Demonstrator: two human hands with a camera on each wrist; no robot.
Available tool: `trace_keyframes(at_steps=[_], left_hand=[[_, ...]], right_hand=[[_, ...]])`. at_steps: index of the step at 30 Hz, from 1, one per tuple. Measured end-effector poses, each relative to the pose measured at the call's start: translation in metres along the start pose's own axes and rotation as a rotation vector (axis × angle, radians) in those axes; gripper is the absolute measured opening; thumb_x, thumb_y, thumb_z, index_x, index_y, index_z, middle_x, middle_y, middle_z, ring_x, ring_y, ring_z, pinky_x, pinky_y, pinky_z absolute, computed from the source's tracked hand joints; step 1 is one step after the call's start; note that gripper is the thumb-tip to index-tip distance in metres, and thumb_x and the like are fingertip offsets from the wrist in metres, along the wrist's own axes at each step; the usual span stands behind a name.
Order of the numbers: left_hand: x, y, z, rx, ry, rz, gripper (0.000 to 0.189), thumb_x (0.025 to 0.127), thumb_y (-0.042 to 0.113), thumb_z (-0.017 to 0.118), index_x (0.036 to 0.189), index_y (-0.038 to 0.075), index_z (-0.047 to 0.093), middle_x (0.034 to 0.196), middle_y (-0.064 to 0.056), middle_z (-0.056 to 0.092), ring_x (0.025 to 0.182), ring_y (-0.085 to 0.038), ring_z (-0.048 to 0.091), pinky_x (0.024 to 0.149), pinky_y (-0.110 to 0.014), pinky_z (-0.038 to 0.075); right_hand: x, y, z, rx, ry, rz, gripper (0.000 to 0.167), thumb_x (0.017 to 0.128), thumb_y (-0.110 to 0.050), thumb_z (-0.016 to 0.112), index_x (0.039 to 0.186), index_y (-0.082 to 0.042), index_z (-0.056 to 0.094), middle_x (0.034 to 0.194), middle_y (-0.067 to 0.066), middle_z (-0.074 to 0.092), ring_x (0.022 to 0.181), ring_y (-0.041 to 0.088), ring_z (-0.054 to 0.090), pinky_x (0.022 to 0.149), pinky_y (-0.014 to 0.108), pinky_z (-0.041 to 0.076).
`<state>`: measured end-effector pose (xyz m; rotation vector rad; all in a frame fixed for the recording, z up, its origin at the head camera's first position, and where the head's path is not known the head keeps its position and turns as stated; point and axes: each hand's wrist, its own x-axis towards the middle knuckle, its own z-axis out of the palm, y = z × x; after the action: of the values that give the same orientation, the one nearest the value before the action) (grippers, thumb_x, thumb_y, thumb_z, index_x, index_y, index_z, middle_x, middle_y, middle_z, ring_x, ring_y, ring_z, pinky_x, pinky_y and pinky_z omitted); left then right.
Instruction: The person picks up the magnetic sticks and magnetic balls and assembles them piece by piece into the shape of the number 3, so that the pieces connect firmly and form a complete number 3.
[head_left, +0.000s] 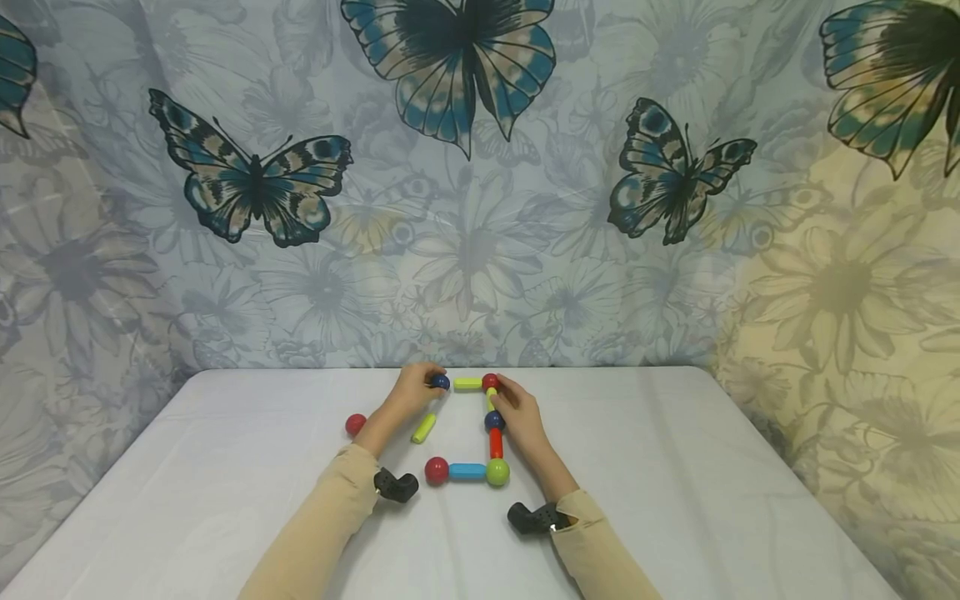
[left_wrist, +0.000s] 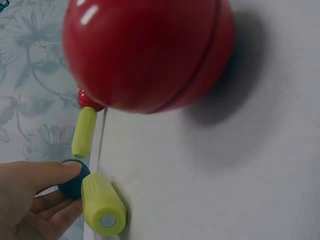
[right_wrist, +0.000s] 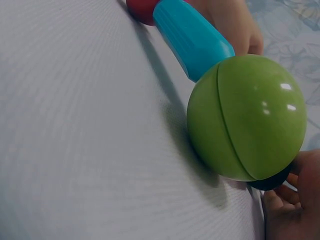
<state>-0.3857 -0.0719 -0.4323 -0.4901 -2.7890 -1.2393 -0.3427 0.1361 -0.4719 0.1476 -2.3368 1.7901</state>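
Near the far table edge, my left hand pinches a dark blue ball between thumb and fingers. The left wrist view shows this ball beside the end of a loose yellow-green rod; whether they touch I cannot tell. My right hand holds a red ball at the chain's far corner, its thumb by the yellow-green rod below. From that corner another yellow-green rod points left toward the blue ball, a small gap between. In the right wrist view, a green ball partly hides the right hand.
The chain runs nearer through a second dark blue ball, a red rod, a green ball and a light blue rod to a red ball. A separate red ball lies by the left forearm.
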Motion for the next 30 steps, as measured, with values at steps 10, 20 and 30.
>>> trace_keyframes(at_steps=[10, 20, 30], left_hand=[[0.0016, -0.0009, 0.0022, -0.01, -0.002, 0.013, 0.035, 0.085, 0.0, 0.07, 0.119, -0.005, 0.064, 0.121, -0.022, 0.066, 0.112, -0.035, 0.064, 0.096, -0.041, 0.055], [0.0047, -0.0036, 0.0055, -0.027, 0.012, 0.04, 0.033, 0.086, -0.001, 0.069, 0.118, -0.007, 0.064, 0.12, -0.023, 0.067, 0.11, -0.036, 0.065, 0.094, -0.041, 0.056], [0.0025, -0.0048, 0.0063, -0.03, 0.017, 0.066, 0.032, 0.085, -0.003, 0.069, 0.117, -0.008, 0.063, 0.119, -0.025, 0.066, 0.11, -0.038, 0.065, 0.093, -0.04, 0.056]], right_hand=[[0.0, -0.0011, -0.0005, 0.02, -0.006, 0.004, 0.046, 0.096, -0.007, 0.057, 0.141, 0.0, 0.048, 0.145, 0.021, 0.049, 0.139, 0.034, 0.044, 0.113, 0.041, 0.04], [0.0002, 0.0006, 0.0006, 0.024, -0.008, 0.007, 0.047, 0.095, -0.008, 0.059, 0.14, -0.001, 0.049, 0.144, 0.02, 0.051, 0.138, 0.034, 0.045, 0.112, 0.041, 0.04], [-0.0002, 0.001, -0.0001, 0.012, -0.01, -0.004, 0.046, 0.096, -0.008, 0.058, 0.14, 0.0, 0.049, 0.144, 0.021, 0.051, 0.138, 0.035, 0.045, 0.112, 0.041, 0.04]])
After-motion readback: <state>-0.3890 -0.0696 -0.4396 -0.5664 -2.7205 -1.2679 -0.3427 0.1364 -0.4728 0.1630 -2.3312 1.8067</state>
